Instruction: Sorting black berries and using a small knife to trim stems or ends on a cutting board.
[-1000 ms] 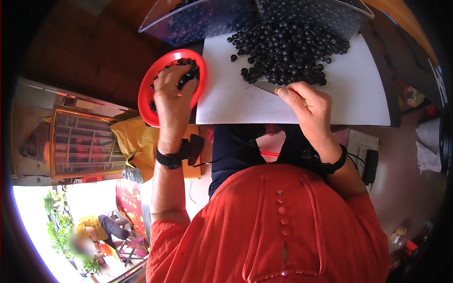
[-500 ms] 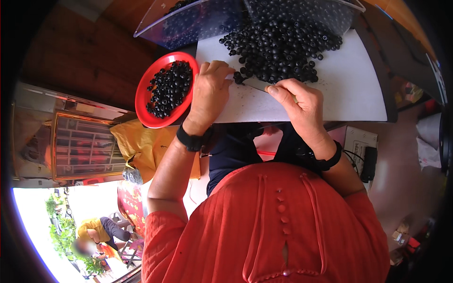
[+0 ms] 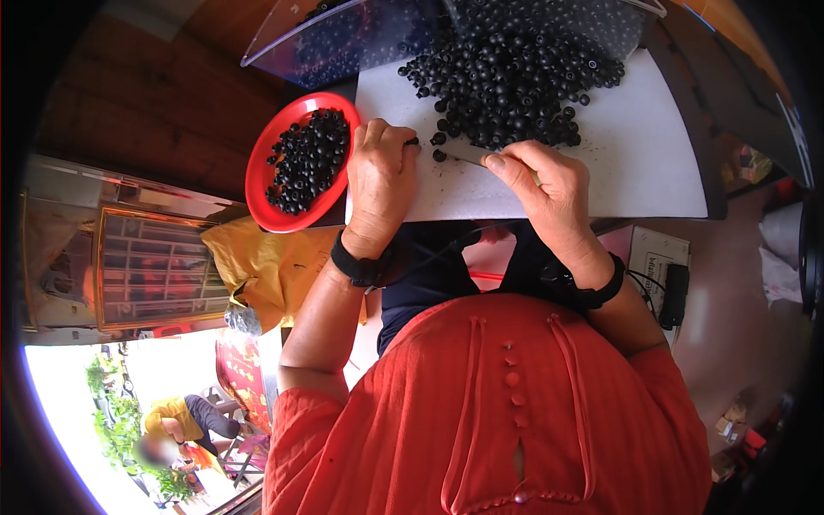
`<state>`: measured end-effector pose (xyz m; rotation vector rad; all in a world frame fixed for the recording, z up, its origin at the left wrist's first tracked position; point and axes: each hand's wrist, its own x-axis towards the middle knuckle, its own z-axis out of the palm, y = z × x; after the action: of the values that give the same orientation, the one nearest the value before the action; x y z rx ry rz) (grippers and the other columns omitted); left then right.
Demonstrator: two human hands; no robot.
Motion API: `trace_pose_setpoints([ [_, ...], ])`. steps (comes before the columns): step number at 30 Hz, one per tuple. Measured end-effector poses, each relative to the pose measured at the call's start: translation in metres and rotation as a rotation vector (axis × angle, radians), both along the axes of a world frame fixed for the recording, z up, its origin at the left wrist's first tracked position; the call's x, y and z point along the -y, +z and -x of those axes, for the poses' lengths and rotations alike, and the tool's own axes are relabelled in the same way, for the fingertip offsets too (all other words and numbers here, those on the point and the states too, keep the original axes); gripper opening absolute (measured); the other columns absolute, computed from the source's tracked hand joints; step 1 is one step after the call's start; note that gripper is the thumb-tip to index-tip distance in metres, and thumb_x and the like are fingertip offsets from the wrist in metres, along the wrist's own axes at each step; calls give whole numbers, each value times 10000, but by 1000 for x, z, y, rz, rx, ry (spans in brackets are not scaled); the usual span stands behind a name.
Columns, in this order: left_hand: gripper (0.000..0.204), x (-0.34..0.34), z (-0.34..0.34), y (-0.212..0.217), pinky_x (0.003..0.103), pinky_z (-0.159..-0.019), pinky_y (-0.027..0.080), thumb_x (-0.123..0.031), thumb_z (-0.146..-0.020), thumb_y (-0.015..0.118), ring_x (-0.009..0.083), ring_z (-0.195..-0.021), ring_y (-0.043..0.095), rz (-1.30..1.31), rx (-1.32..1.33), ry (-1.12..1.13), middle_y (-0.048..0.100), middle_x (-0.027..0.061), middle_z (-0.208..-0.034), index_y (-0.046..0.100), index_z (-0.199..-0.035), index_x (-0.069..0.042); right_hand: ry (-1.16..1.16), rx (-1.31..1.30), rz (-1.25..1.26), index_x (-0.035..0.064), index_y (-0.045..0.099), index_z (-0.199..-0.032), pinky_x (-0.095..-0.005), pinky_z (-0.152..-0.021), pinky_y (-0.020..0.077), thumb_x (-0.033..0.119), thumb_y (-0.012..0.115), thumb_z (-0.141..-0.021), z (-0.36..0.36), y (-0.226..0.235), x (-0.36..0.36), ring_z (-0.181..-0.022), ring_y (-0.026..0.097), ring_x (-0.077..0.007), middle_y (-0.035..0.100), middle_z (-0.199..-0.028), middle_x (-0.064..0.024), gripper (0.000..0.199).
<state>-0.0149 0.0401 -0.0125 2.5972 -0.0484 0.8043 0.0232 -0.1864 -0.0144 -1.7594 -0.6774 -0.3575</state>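
My left hand [image 3: 379,180] pinches a small black bead [image 3: 412,141] between thumb and fingers, just right of the red plate. My right hand [image 3: 549,184] grips a small knife [image 3: 464,153] whose thin flat blade points left. Near the blade's tip lies a single black bead [image 3: 439,155] on the white board [image 3: 644,172]. Beyond both hands spreads a big heap of round black beads [image 3: 515,94], many showing a hole. More beads [image 3: 309,163] lie in the oval red plate [image 3: 257,184] at the left.
A clear plastic bin [image 3: 343,39] tilts at the far side, with beads in and before it. Below the plate hangs a yellow bag [image 3: 266,266]. A white box [image 3: 657,257] stands beneath the board's right end. Another person [image 3: 189,425] sits outside at lower left.
My left hand has drawn slightly left, away from the knife tip, with a bead now visible in its pinch. The right hand and knife have hardly moved.
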Motion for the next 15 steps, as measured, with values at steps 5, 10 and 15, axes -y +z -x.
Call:
trace_pose_setpoints([
  [5, 143, 2, -5, -1, 466, -822, 528, -18, -805, 737, 378, -951, 599, -205, 35, 20, 635, 154, -948, 718, -946, -4, -11, 32, 9, 27, 720, -822, -332, -506, 415, 183, 780, -934, 0, -2, -1, -513, 544, -180, 609, -638, -70, 201],
  [10, 134, 4, 0, 6, 466, -801, 531, -21, -798, 739, 376, -942, 592, -200, 15, -46, 620, 157, -954, 687, -921, -2, -18, 21, 29, 30, 718, -818, -342, -513, 423, 195, 783, -929, -1, -3, 1, -523, 559, -198, 619, -648, -70, 209],
  [15, 115, 17, 20, 2, 442, -782, 537, -21, -795, 702, 373, -939, 585, -268, 3, -12, 590, 159, -964, 668, -903, -2, -89, 203, 100, 75, 707, -806, -368, -525, 448, 209, 783, -917, -3, -8, -5, -566, 590, -222, 613, -658, -60, 189],
])
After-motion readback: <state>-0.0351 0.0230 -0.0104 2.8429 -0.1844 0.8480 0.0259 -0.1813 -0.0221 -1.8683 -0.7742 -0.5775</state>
